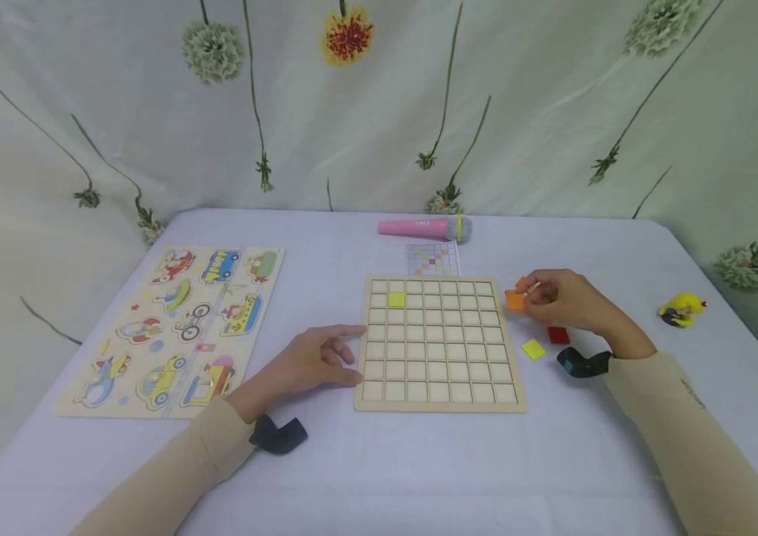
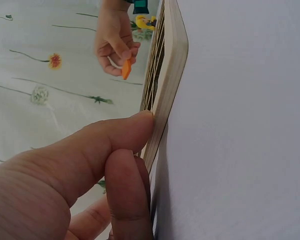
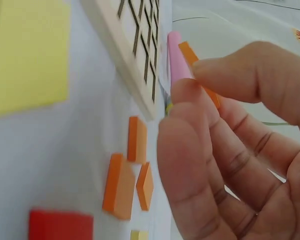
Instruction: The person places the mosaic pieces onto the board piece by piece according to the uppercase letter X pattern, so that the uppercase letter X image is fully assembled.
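A square wooden grid board (image 1: 442, 407) lies on the table, with one yellow tile (image 1: 396, 299) in a cell near its upper left. My left hand (image 1: 312, 357) touches the board's left edge with thumb and forefinger, the other fingers bent in. Right of the board, my right hand (image 1: 563, 298) pinches an orange tile (image 3: 187, 51) between thumb and fingers, raised off the table in the right wrist view. Under that hand lie several loose orange tiles (image 3: 119, 187). Nearer to me are a red tile (image 1: 558, 335) and a loose yellow tile (image 1: 533, 349).
Behind the board lie a printed coloured-grid card (image 1: 432, 260) and a pink toy microphone (image 1: 419, 228). A vehicle picture puzzle (image 1: 164, 335) takes up the left side. A yellow toy figure (image 1: 683, 309) stands at the right. A flowered cloth hangs behind the table.
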### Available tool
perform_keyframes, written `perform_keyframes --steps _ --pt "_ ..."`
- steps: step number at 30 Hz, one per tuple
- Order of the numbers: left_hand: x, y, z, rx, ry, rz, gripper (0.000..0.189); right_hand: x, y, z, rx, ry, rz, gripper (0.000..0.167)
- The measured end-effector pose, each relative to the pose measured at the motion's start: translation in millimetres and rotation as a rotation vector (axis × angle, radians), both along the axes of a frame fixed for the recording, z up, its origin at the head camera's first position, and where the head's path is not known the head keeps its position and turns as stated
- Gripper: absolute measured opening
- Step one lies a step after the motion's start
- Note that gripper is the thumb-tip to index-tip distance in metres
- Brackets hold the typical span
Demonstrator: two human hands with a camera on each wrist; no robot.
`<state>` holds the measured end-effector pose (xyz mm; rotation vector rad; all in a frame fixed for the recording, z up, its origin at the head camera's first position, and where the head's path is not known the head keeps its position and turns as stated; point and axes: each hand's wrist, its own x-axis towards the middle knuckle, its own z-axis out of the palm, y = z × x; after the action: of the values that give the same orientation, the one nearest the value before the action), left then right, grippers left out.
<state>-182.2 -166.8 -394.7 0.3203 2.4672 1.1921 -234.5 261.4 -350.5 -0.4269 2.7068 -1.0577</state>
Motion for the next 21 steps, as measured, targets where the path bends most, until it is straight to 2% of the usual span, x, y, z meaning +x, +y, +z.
perform_keyframes --steps 8,16,21 --pt "-0.9 0.2 0.1 0.006 -0.003 -0.007 0.080 -11.7 -16.1 5.1 -0.083 -0.105 0.010 0.032" --pt "0.3 -1.2 0.5 0.002 -0.014 0.000 0.081 -20.9 -36.7 6.3 -0.059 -0.190 0.005 0.034" --pt "0.0 -1.2 0.7 0.006 -0.011 0.001 0.080 -24.8 -46.6 6.1 -0.023 -0.202 0.005 0.035"
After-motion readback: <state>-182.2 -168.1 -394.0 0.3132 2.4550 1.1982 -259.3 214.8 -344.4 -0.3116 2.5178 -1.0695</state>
